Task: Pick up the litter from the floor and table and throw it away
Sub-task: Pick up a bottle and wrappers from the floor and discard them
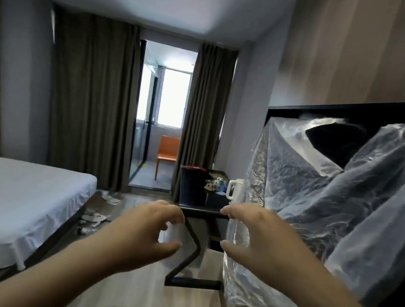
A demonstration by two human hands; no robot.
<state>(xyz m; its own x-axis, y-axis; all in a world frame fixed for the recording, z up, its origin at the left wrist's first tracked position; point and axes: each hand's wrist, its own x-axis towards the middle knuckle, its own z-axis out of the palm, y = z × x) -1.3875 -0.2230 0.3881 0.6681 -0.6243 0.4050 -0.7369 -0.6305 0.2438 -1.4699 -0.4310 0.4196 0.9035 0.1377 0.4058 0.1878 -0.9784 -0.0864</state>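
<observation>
Obs., head view. Clock directions are read across the frame.

- Both forearms reach forward at mid-frame, hands apart with a gap between them.
- Right hand (257,239), at about 4 o'clock: forefinger and thumb curled round the near edge of a clear plastic bag (305,204). The bag billows up and away toward 3 o'clock, its mouth open near the top.
- Left hand (146,230), at about 7 o'clock: fingers curled toward the thumb. A faint translucent blur lies between them; I cannot tell whether it holds plastic or nothing.
- Floor litter (94,218): pale crumpled scraps on the wood floor at 9 o'clock, along the foot of the bed (11,206). More scraps lie farther off, near the curtains (88,101).
- Table (201,212): dark, just beyond the hands, with a Z-shaped leg.
- Table litter (214,183): small mixed items on the tabletop, too small to identify. They lie between a black bin (192,185) and a white kettle (233,189).
- Orange chair (168,151) at 12 o'clock, past the curtain gap.
</observation>
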